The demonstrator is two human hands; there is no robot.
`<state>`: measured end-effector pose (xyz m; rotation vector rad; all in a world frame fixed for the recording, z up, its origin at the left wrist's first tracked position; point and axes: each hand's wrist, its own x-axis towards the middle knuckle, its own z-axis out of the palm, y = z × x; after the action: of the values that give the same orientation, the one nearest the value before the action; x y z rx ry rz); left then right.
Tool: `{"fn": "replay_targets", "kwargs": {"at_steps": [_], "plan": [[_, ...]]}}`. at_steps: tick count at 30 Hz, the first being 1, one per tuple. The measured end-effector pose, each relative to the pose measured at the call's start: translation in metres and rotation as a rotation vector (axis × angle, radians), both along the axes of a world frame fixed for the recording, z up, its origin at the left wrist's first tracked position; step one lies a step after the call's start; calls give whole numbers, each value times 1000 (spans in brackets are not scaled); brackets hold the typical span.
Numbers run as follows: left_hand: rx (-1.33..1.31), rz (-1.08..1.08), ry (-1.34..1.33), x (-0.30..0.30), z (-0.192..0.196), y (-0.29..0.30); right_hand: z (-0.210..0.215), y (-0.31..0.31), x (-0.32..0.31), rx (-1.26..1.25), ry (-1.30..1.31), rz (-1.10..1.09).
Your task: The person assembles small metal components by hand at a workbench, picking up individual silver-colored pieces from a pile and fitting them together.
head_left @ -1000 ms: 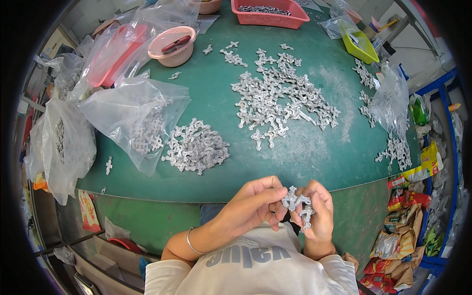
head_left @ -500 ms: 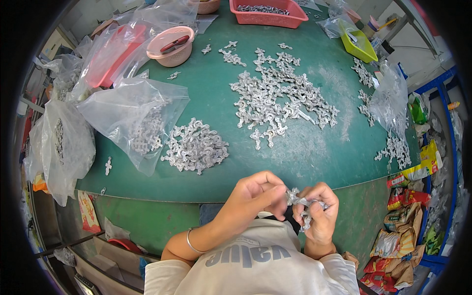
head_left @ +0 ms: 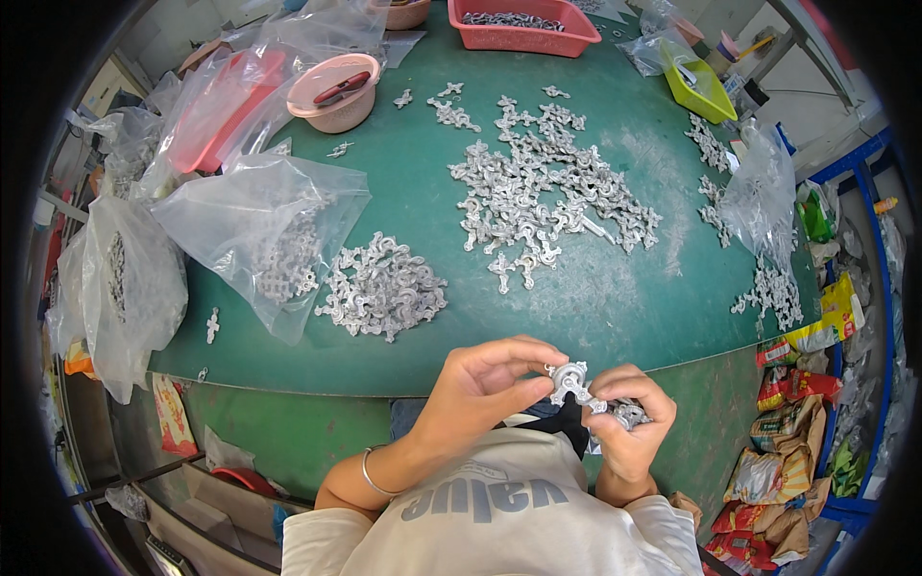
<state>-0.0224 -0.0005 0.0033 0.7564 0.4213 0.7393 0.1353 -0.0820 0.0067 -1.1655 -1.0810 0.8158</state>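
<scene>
Just off the near edge of the green table, my left hand [head_left: 495, 386] pinches a silver-grey cast metal part [head_left: 570, 382] with a round middle and knobbed arms. My right hand [head_left: 635, 422] is closed around more small metal parts [head_left: 629, 414], and its thumb and finger meet the lower arm of the part in my left hand. How many pieces the right palm holds is hidden by its fingers. Beyond my hands lie a compact heap of the same parts [head_left: 382, 288] at centre left and a wider, looser spread of parts [head_left: 538, 182] farther back.
A clear plastic bag [head_left: 279, 235] with parts inside lies left of the heap. A pink bowl [head_left: 333, 110] holds a red-handled tool. Farther off stand a red tray [head_left: 523, 36] of metal pieces and a yellow-green basket [head_left: 699, 94]. More parts [head_left: 771, 296] lie along the right edge.
The metal part between my hands has turned and now shows its round face. My left fingers have drawn slightly back to the left; my right hand has curled more around its pieces.
</scene>
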Motion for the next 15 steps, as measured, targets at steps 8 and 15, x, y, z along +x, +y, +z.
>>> {"fn": "replay_targets", "kwargs": {"at_steps": [8, 15], "plan": [[43, 18, -51, 0, -1, -1, -4, -1, -1, 52, -17, 3], [-8, -20, -26, 0, -1, -1, -9, -2, -1, 94, 80, 58]]}}
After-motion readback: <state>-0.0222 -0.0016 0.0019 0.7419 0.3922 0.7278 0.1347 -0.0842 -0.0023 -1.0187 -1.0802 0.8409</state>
